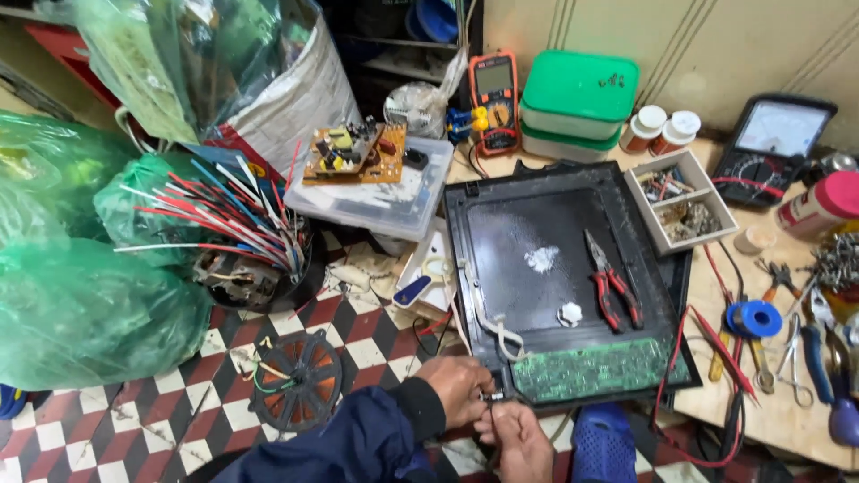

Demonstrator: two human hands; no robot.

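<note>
Both hands met at the near left corner of a black panel (537,224) that lay flat across the left edge of the worktop (787,420). The left hand (458,386) pinched a small connector (491,394) at the end of a white cable (490,324), fingers closed tight on it. The right hand (517,438) sat just below, fingers narrowed on the same small part. A green circuit board (595,368) ran along the panel's near edge, just beside the hands. Red-handled pliers (610,284) rested on the panel, well apart from them. On the tiled floor (367,344) lay a copper coil disc (297,377).
</note>
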